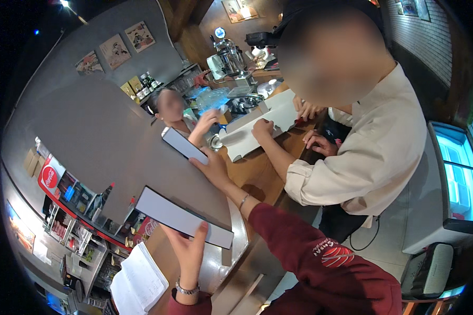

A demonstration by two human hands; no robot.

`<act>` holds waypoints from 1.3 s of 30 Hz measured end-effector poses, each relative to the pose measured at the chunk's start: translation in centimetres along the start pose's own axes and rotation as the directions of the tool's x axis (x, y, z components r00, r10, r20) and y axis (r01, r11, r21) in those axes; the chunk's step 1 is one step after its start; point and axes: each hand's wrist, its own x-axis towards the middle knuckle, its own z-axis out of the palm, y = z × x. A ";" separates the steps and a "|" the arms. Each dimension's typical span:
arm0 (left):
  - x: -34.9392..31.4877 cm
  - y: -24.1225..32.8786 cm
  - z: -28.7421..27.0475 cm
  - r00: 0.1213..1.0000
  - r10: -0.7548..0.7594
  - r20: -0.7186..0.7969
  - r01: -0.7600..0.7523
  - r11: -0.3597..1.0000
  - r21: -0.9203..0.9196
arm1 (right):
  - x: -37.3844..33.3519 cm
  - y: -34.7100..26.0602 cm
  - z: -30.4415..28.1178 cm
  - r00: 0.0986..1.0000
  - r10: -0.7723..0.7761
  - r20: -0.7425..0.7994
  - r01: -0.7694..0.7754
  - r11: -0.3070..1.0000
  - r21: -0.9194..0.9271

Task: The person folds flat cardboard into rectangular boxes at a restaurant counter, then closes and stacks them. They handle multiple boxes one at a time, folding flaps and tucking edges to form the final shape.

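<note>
Left of centre in the frame, set low: one larger flat rectangular device, pale-faced and dark-edged [176,212], gripped in the left hand [188,251] — thumb laid over the near edge, presumably so that the slab is steadied and most of its face left uncovered. Above it, nearer the middle: one smaller phone-like slab, pale-faced and dark-rimmed [183,145], gripped in the right hand [214,169] by its lower end, the remainder left projecting, apparently for an unobstructed view. Both are held clear of each other. Lower left: an open white-paged notebook [139,281], laid flat on the brown wooden counter [249,173], probably for reach. Upper right: a co-worker in a cream shirt [386,142], by whom a folded white cardboard sheet [240,140] is handled. Upper left of centre: a second person [171,108] — one hand raised.
</note>
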 end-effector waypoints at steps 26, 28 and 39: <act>-5.8 -1.5 -11.8 0.819 -0.567 -0.086 0.521 0.799 -0.300 | -5.3 -0.1 -13.6 0.502 0.395 0.770 -0.781 0.590 0.207; -9.2 -0.5 -11.5 0.853 -0.521 0.041 0.517 0.832 -0.202 | -8.0 -0.2 -14.5 0.504 0.421 0.754 -0.759 0.632 0.155; -17.9 -3.3 -14.1 0.681 -0.732 -0.008 0.476 0.451 -0.755 | -18.8 -5.2 -24.5 0.604 0.660 0.446 -0.771 0.626 0.117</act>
